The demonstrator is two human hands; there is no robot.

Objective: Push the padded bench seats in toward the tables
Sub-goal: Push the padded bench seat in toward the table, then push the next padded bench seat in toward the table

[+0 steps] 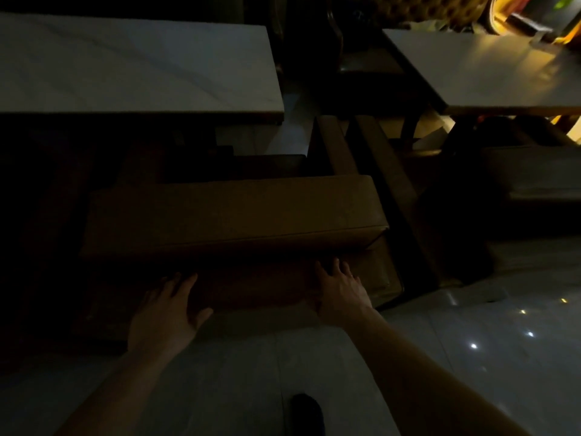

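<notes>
Left hand (168,309) and right hand (338,289) lie flat, fingers extended, against the near side of the brown padded rectangular bench seat (232,215). Beyond the seat stands the white rectangular counter (132,67).

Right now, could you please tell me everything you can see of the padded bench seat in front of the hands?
The padded bench seat is a long brown box-shaped piece, seemingly leather-like, with a seam along its near top edge. It stands on the pale floor, level, partly short of the white table. The left hand and the right hand lie flat against its dark front face, fingers straight.
</notes>
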